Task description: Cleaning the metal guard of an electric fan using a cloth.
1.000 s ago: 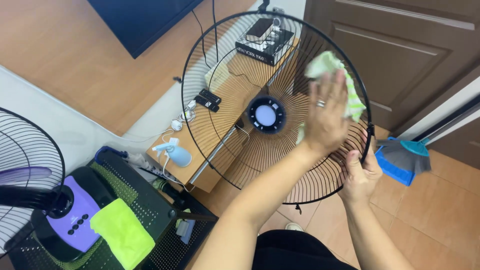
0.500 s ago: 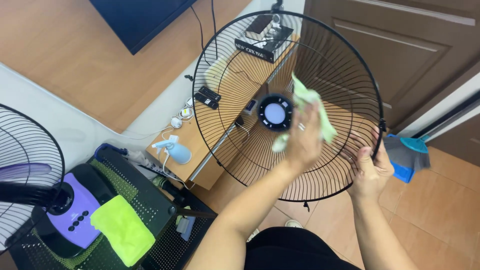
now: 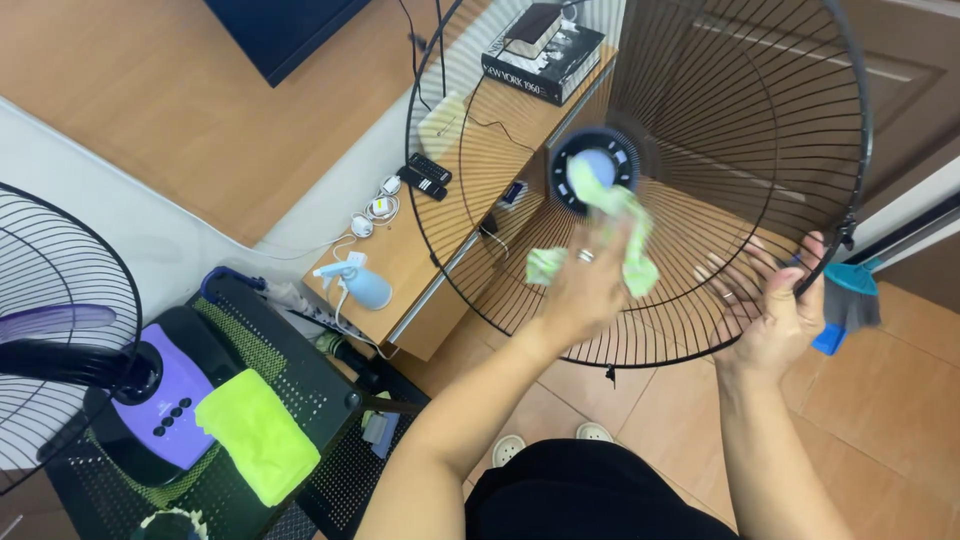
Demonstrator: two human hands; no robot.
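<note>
**Cloth at the hub of the fan guard**

Inside the black fan guard point(image 3: 700, 130), our left hand point(image 3: 585, 285) presses the green cloth point(image 3: 610, 225) just below the hub; our right hand point(image 3: 775, 300) pinches the guard's right rim, mid-air.

— What is the round black wire fan grille point(image 3: 700, 130) under the right hand point(image 3: 770, 300) made of?
— Thin metal, faintly glossy. The soft pale-green cloth point(image 3: 610, 225) beneath the left hand point(image 3: 585, 285) looks matt and fuzzy.
</note>
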